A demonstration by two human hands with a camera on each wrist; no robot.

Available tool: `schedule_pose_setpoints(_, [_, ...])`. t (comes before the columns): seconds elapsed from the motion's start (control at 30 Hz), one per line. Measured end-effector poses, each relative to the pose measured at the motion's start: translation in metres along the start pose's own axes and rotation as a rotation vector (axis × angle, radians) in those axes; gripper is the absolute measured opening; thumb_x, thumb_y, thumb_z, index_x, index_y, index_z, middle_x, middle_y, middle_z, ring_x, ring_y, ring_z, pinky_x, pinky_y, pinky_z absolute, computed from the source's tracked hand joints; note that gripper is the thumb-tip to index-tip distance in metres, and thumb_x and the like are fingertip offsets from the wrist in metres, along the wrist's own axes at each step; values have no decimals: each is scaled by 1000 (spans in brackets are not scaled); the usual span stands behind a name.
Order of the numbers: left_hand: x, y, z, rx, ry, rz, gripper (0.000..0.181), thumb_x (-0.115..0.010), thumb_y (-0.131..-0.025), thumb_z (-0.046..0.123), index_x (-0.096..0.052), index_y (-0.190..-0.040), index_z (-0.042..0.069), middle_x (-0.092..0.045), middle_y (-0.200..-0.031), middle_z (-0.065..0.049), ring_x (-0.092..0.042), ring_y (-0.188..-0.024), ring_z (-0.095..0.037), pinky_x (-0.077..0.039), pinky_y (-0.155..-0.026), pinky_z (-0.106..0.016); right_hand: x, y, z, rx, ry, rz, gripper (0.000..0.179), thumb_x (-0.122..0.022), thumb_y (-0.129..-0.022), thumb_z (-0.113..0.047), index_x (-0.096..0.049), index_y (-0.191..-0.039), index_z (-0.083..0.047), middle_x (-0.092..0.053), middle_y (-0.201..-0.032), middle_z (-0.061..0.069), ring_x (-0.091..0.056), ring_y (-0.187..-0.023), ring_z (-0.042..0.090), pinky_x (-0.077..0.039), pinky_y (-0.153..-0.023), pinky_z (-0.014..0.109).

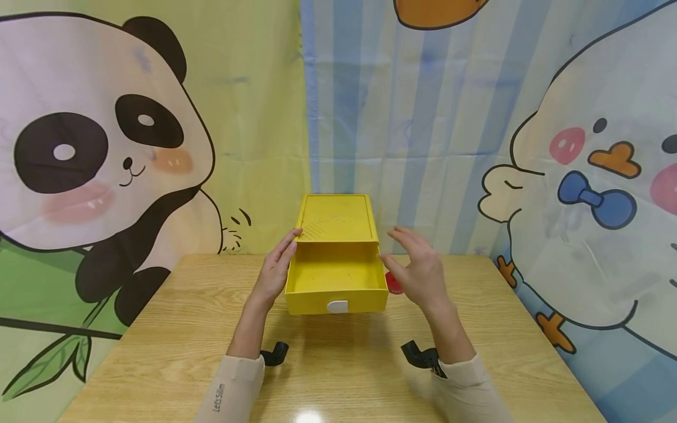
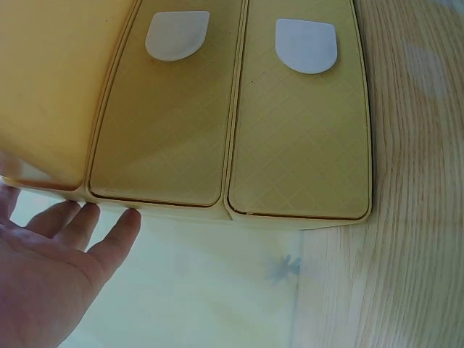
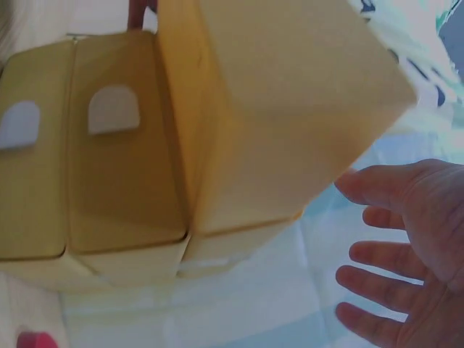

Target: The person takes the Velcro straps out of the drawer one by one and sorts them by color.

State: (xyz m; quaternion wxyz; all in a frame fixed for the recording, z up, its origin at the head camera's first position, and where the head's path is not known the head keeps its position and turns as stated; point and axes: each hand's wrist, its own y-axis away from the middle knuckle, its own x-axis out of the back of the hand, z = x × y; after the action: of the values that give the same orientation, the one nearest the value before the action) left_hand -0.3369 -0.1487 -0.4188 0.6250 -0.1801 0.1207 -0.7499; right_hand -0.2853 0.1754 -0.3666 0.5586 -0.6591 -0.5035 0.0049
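A yellow drawer cabinet (image 1: pixel 338 217) stands on the table, its top drawer (image 1: pixel 335 302) pulled out and showing a bare inside. Two lower drawers, each with a white tab handle, are pushed in, as the left wrist view shows. My left hand (image 1: pixel 275 273) rests its fingers along the left side of the cabinet; in the left wrist view the left hand (image 2: pixel 54 268) has extended fingers at its edge. Beside the right side of the open drawer, my right hand (image 1: pixel 420 270) has its fingers spread and holds nothing. The thumb of the right hand (image 3: pixel 428 232) is close to the drawer; contact is unclear.
Partly behind the right hand, a red object (image 1: pixel 394 283) lies on the wooden table (image 1: pixel 185 329), to the right of the cabinet. A printed cloth (image 1: pixel 264 117) with a panda and a white bird hangs behind the table. Black wrist mounts (image 1: pixel 275 354) stick out inward from both wrists.
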Motion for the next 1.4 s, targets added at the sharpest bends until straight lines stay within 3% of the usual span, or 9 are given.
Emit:
schedule_pose_setpoints(0.27, [0,0,0,2,-22,1,49,-40,-113,44,-43,-160,26,-32,-169,6,-20,-159,-15,-16,-131,-49,4,4,-27,104,-33,-5,56,-87,-87,-24,-68,-136,-7,-66,-141,13,-64,-129,34,-58,-98,51])
schedule_pose_setpoints(0.43, [0,0,0,1,-16,-1,50,-40,-113,44,-43,-160,26,-33,-169,6,-20,-159,-14,-16,-131,-48,3,7,-43,176,-90,-20,54,-89,-85,-21,-70,-133,-5,-69,-137,13,-65,-127,32,-56,-103,48])
schedule_pose_setpoints(0.6, [0,0,-1,0,-19,-2,50,-40,-113,44,-43,-160,26,-32,-169,6,-20,-159,-14,-16,-131,-48,2,11,-56,198,-143,-63,55,-89,-85,-19,-69,-135,-8,-70,-136,9,-67,-126,27,-57,-103,41])
schedule_pose_setpoints(0.73, [0,0,-1,-7,-13,-4,51,-40,-113,43,-42,-160,24,-32,-169,5,-20,-159,-14,-16,-131,-47,2,13,-64,242,-169,-69,54,-88,-85,-15,-69,-135,-7,-72,-131,8,-71,-109,23,-62,-90,38])
schedule_pose_setpoints(0.87, [0,0,-1,-11,-6,-7,51,-40,-113,43,-42,-160,23,-32,-170,5,-19,-160,-14,-16,-131,-47,0,17,-73,301,-190,-82,49,-88,-85,-13,-71,-130,-6,-76,-114,7,-70,-87,19,-62,-73,32])
schedule_pose_setpoints(1.03, [0,1,0,-5,-22,-8,50,-40,-114,43,-42,-160,25,-31,-170,5,-19,-160,-14,-16,-131,-48,-3,22,-81,376,-149,-57,38,-91,-81,-11,-78,-116,-6,-75,-92,2,-68,-73,12,-57,-65,19])
schedule_pose_setpoints(1.17, [0,1,0,-5,-26,-8,50,-39,-114,43,-42,-160,25,-31,-170,5,-19,-160,-15,-16,-131,-48,-2,24,-83,410,-136,-34,31,-92,-78,-7,-80,-107,-7,-75,-87,0,-65,-69,9,-54,-63,15])
schedule_pose_setpoints(1.27, [0,1,0,-6,-28,-6,50,-39,-114,43,-42,-160,25,-31,-170,5,-19,-160,-15,-16,-131,-48,0,26,-85,425,-158,-63,25,-91,-79,-7,-80,-101,-7,-74,-81,-2,-61,-64,5,-52,-62,12])
schedule_pose_setpoints(1.4, [0,1,1,-5,-34,-2,50,-39,-114,43,-42,-160,25,-32,-170,5,-19,-160,-15,-16,-131,-48,2,28,-89,390,-162,-201,12,-88,-85,-17,-79,-90,-12,-69,-70,-8,-54,-58,-2,-46,-57,7])
